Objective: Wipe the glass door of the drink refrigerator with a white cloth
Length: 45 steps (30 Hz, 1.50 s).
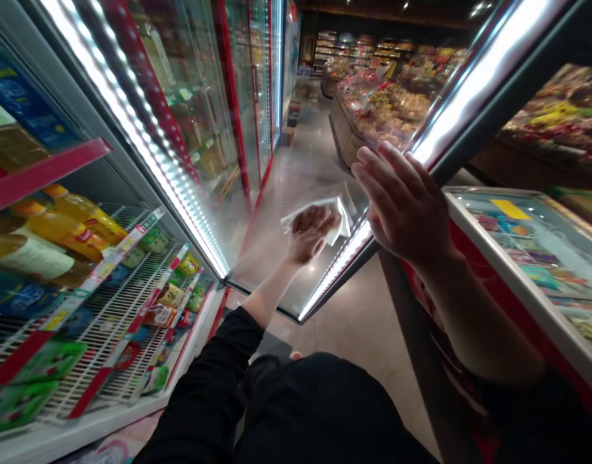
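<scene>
My left hand [306, 233] presses a white cloth [343, 218] flat against the inner side of a glass cooler door [296, 174]. The cloth's edges stick out on both sides of the fingers, and a hazy patch shows on the glass nearby. My right hand [402, 203] rests with stretched fingers against the lit door frame [451, 109]; its thumb is hidden. The door stands swung out from the cooler, with bright LED strips along its two long sides.
On my left, cooler shelves [117, 287] hold bottled drinks [78, 225] and small packages. A chest freezer [532, 258] stands to my right. Beyond the glass are more red-framed coolers [233, 96], the aisle floor [305, 142] and heaped produce displays [378, 103].
</scene>
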Motion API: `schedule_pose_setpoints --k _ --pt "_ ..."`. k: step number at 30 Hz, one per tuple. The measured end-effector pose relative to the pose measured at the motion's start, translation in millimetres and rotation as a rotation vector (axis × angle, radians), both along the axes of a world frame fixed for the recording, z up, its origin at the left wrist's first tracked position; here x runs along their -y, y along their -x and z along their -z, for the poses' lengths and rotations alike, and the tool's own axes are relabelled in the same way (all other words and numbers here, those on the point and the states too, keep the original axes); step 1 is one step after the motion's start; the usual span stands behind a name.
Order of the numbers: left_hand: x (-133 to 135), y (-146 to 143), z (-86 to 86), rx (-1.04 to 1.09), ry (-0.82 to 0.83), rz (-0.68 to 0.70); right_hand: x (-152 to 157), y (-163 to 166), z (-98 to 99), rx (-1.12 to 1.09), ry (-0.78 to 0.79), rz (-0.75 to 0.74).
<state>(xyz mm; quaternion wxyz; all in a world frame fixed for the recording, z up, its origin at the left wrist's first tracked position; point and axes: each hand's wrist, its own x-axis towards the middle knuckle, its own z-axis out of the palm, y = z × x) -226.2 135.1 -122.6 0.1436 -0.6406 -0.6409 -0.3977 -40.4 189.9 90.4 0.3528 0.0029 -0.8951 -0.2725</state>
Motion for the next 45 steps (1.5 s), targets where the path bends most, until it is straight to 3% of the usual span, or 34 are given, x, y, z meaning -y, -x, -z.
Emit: schedule_pose_setpoints --k 3,5,6,8,13,15,16,18,20,23,26,29,32,34,37,40,43,45 --pt "-14 13 -49.0 0.091 -0.126 -0.163 0 -3 -1.0 0.019 -0.020 -0.013" --pt "-18 8 -59.2 0.106 -0.173 -0.176 2 -2 1.6 0.035 0.010 -0.018" --pt "-18 2 -54.0 0.094 -0.162 -0.151 4 -1 4.3 0.044 0.032 -0.011" --pt "-13 -17 -23.8 0.048 -0.081 -0.073 6 1 12.6 0.061 0.069 0.011" --pt "9 -66 94.9 -0.021 0.177 0.004 8 10 37.9 0.065 0.028 -0.024" --pt "13 -71 121.6 -0.022 0.227 0.002 7 13 43.2 0.046 -0.033 -0.045" --pt "13 -69 126.4 -0.009 0.221 -0.002 7 14 44.5 0.030 -0.062 -0.045" --pt "7 -50 119.4 0.078 0.119 -0.071 6 18 45.4 -0.006 -0.095 -0.031" --pt "0 -13 94.7 0.272 -0.078 -0.241 6 22 45.9 -0.048 -0.088 -0.020" --pt "-4 74 40.7 0.689 -0.369 -0.490 5 29 51.2 -0.104 -0.035 -0.020" --pt "10 173 -7.5 0.935 -0.474 -0.575 4 36 68.2 -0.131 -0.017 -0.052" --pt "23 233 -24.4 0.946 -0.501 -0.619 4 49 100.5 -0.188 -0.019 -0.079" --pt "26 224 1.7 0.922 -0.492 -0.600 5 72 139.0 -0.215 0.063 -0.039" --pt "24 190 39.1 0.801 -0.433 -0.533 3 89 159.2 -0.207 0.081 0.027" --pt "25 140 106.4 0.363 -0.249 -0.372 -4 106 177.7 -0.250 -0.039 0.108" --pt "27 130 162.1 0.015 -0.024 -0.303 -6 114 197.2 -0.374 -0.100 0.069" --pt "31 165 181.6 -0.035 -0.003 -0.393 2 125 228.2 -0.339 -0.030 -0.047" --pt "35 207 167.5 0.064 -0.146 -0.474 11 137 247.9 -0.253 0.014 -0.121"
